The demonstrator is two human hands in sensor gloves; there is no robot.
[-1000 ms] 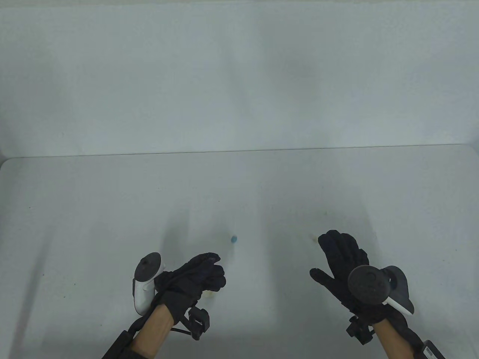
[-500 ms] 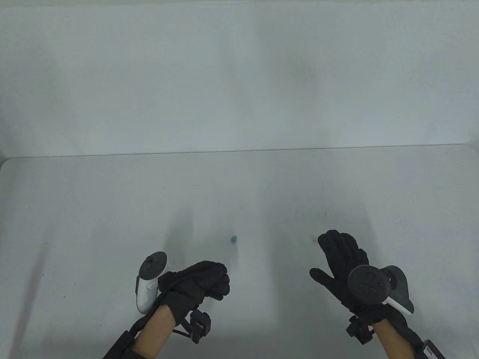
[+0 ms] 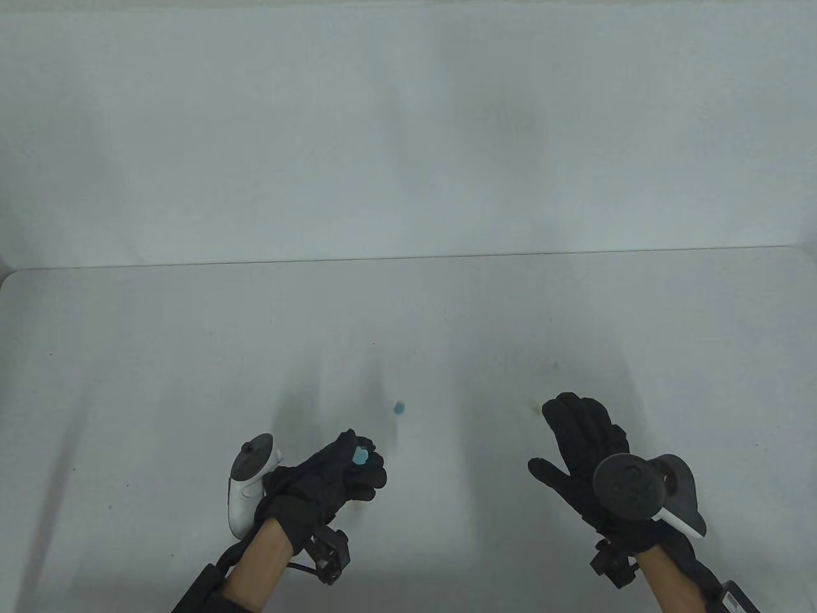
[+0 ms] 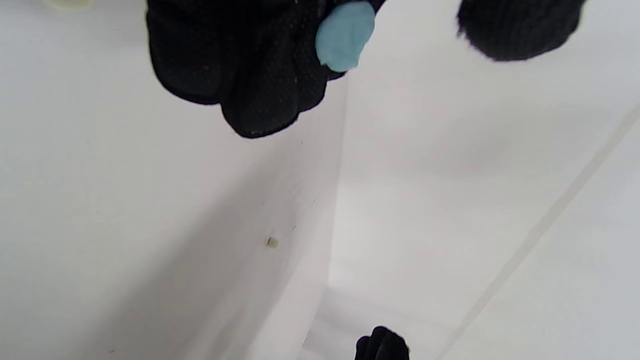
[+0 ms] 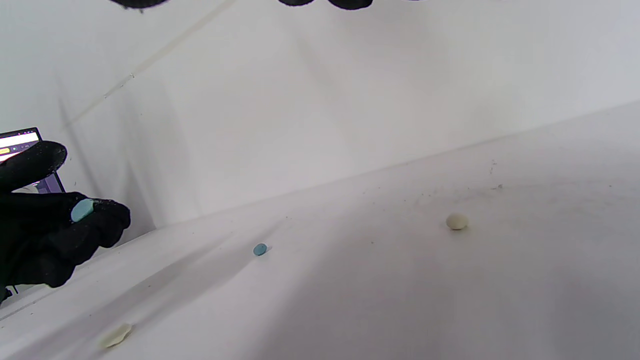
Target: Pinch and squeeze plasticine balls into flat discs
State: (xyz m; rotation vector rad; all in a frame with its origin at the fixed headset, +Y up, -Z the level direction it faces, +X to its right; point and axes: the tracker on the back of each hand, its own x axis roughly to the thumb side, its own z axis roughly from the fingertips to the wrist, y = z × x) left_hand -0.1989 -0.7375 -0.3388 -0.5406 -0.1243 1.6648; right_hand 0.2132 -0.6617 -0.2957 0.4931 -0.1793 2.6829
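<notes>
Blue plasticine disc (image 3: 361, 456) on left grip's (image 3: 332, 476) fingers

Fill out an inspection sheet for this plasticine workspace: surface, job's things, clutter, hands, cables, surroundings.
Surface: white table, faint specks and smudges.
Job's things: flattened light-blue plasticine piece lying on the left hand's fingers; small blue plasticine piece lying on the table between the hands; cream plasticine ball and flat cream plasticine disc on the table.
Clutter: nothing seen.
Hands: left hand curled around the light-blue piece; right hand spread flat, holding nothing.
Cables: black cable at the left wrist.
Surroundings: white wall behind the table; lit screen at the right wrist view's left edge.
</notes>
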